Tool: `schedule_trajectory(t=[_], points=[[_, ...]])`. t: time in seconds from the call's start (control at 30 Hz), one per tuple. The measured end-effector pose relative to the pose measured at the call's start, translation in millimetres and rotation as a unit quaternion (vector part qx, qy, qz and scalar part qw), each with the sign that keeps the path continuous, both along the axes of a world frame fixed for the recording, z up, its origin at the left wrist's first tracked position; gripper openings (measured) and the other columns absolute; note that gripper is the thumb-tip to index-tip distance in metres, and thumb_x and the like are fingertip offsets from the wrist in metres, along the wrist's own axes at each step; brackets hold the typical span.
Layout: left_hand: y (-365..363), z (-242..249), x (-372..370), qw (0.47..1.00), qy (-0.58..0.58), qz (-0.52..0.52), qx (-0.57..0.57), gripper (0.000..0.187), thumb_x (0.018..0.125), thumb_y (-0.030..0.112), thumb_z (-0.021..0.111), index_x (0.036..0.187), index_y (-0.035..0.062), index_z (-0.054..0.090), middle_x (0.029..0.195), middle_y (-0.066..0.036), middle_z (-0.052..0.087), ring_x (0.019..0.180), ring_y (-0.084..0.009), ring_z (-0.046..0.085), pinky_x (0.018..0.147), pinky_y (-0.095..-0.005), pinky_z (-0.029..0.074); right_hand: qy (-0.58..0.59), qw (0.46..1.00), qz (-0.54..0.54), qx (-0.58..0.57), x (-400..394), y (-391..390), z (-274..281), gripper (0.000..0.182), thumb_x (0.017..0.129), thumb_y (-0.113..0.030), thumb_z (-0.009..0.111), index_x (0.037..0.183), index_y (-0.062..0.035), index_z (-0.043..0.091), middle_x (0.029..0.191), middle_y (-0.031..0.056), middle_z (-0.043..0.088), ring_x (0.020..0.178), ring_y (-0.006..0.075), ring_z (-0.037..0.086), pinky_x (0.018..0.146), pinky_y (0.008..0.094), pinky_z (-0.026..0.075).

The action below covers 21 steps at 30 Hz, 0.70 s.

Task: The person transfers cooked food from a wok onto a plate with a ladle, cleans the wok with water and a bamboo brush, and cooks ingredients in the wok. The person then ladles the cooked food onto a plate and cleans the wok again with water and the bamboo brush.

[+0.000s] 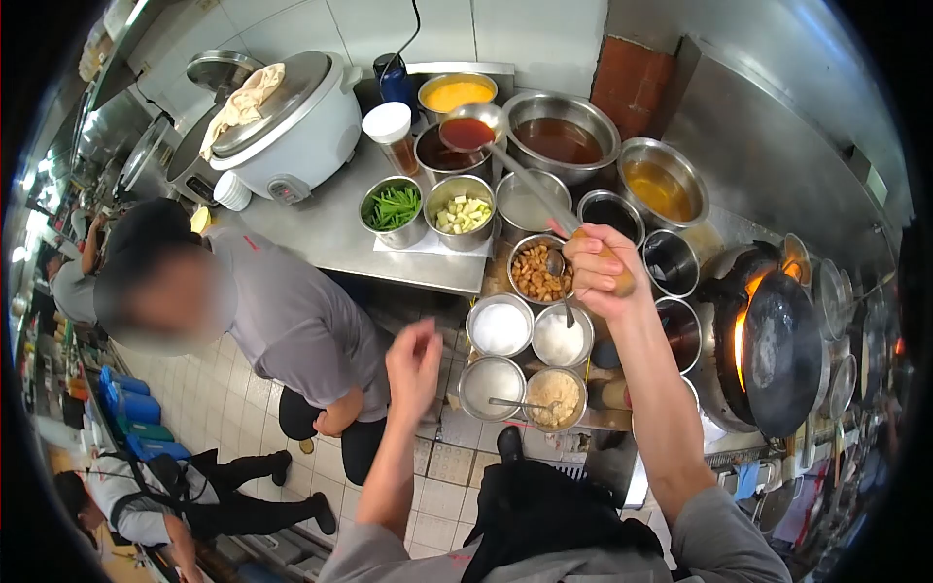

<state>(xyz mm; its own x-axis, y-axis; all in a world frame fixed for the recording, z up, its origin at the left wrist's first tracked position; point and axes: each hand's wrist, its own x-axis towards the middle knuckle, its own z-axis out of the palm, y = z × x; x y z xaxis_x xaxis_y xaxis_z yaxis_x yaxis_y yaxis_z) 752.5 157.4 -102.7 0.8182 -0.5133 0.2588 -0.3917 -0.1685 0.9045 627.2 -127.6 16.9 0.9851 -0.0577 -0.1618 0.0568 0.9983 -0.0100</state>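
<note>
My right hand (pixel 601 264) is wrapped around the wooden end of a long metal ladle (pixel 536 185). The ladle's bowl holds a red-brown liquid and hangs over the rim of a steel pot of dark sauce (pixel 437 154). Out in front of the counter, my left hand (pixel 415 367) is raised, its fingers curled and blurred; no object shows in it. Below my right hand stand a bowl of browned cubes (pixel 537 264) with a spoon, bowls of white seasoning (pixel 501 325), and a bowl of pale yellow powder (pixel 556 398). Chopped green vegetables (pixel 393 206) and pale diced vegetables (pixel 463 214) fill two pots behind.
On the right a black wok (pixel 782 350) is tilted over a burner with flames (pixel 743 335). A wide basin of brown liquid (pixel 559 136) and a bowl of yellow oil (pixel 663 189) stand at the back. A rice cooker (pixel 292 146) and a co-worker (pixel 292 301) are on the left.
</note>
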Motion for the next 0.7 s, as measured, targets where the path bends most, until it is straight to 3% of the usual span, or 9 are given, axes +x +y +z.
schedule_trajectory(t=[0.17,0.3,0.4,0.43,0.47,0.5,0.53,0.57,0.7], points=[[-122.8,32.1,92.9,0.986,-0.162,-0.037,0.014,0.023,0.084,0.003,0.063,0.107,-0.0043,0.063,0.088,-0.014,0.068,0.076,-0.0200,0.065,0.069,-0.0299,0.051,-0.115,0.988,-0.095,0.023,-75.8,11.0,13.9,0.050,0.099,-0.018,0.035,0.142,0.0063,0.029,0.074,0.0030,0.048,0.040,0.0073,0.043,0.034,0.0242,0.037],[-209.2,-7.3,169.9,0.943,-0.223,-0.125,0.212,0.032,0.081,0.011,0.065,0.111,0.0032,0.062,0.106,-0.021,0.066,0.098,-0.0330,0.065,0.082,-0.0426,0.051,-0.126,0.967,-0.223,-0.011,-168.0,29.6,27.8,0.057,0.100,-0.018,0.032,0.149,0.0015,0.011,0.072,0.0038,0.044,0.039,0.0086,0.042,0.032,0.0255,0.036],[-243.9,-62.5,207.9,0.852,-0.337,-0.216,0.338,0.033,0.082,0.016,0.060,0.114,0.0081,0.062,0.104,-0.019,0.065,0.099,-0.0373,0.061,0.084,-0.0467,0.049,-0.066,0.938,-0.332,-0.072,-243.3,43.4,31.0,0.059,0.100,-0.014,0.032,0.151,-0.0001,0.006,0.067,0.0055,0.043,0.036,0.0098,0.042,0.030,0.0252,0.036],[-252.0,-81.5,222.6,0.808,-0.389,-0.232,0.377,0.033,0.082,0.016,0.059,0.113,0.0087,0.062,0.102,-0.019,0.065,0.099,-0.0383,0.061,0.084,-0.0465,0.049,-0.040,0.926,-0.365,-0.091,-263.7,49.7,32.2,0.058,0.100,-0.014,0.032,0.150,0.0002,0.007,0.068,0.0053,0.043,0.037,0.0099,0.042,0.030,0.0254,0.035],[-253.1,-82.7,226.4,0.816,-0.392,-0.251,0.344,0.030,0.082,0.023,0.059,0.110,0.0108,0.060,0.104,-0.023,0.063,0.097,-0.0412,0.061,0.085,-0.0496,0.050,-0.011,0.911,-0.398,-0.109,-287.0,57.4,31.6,0.057,0.100,-0.014,0.031,0.150,0.0005,0.009,0.068,0.0051,0.043,0.037,0.0100,0.042,0.030,0.0256,0.035],[-253.1,-59.8,207.8,0.826,-0.367,-0.240,0.354,0.024,0.085,0.019,0.055,0.106,0.0088,0.062,0.101,-0.024,0.063,0.095,-0.0423,0.061,0.082,-0.0508,0.050,0.018,0.893,-0.431,-0.125,-310.2,67.4,30.4,0.056,0.100,-0.014,0.031,0.150,0.0008,0.011,0.068,0.0049,0.043,0.037,0.0101,0.042,0.030,0.0258,0.035],[-263.7,-94.7,236.4,0.820,-0.388,-0.242,0.345,0.021,0.086,0.014,0.052,0.103,0.0072,0.063,0.101,-0.025,0.063,0.094,-0.0438,0.061,0.081,-0.0522,0.050,0.054,0.876,-0.459,-0.136,-331.5,75.5,26.2,0.053,0.100,-0.014,0.031,0.149,0.0017,0.016,0.068,0.0043,0.043,0.040,0.0105,0.043,0.031,0.0263,0.034],[-259.8,-79.4,225.2,0.827,-0.365,-0.252,0.346,0.020,0.086,0.012,0.051,0.099,0.0045,0.064,0.098,-0.025,0.063,0.093,-0.0451,0.060,0.080,-0.0536,0.049,0.084,0.866,-0.473,-0.136,-355.9,80.6,15.9,0.050,0.099,-0.015,0.034,0.146,0.0010,0.026,0.070,0.0024,0.044,0.039,0.0094,0.041,0.032,0.0275,0.037],[-256.3,-66.4,217.4,0.840,-0.377,-0.222,0.320,0.017,0.083,0.012,0.056,0.085,0.0001,0.068,0.087,-0.027,0.064,0.086,-0.0434,0.062,0.079,-0.0507,0.048,0.249,0.790,-0.547,-0.123,-425.6,92.7,-13.1,0.037,0.096,-0.015,0.043,0.132,-0.0049,0.045,0.067,-0.0005,0.047,0.040,0.0075,0.041,0.032,0.0241,0.034]])
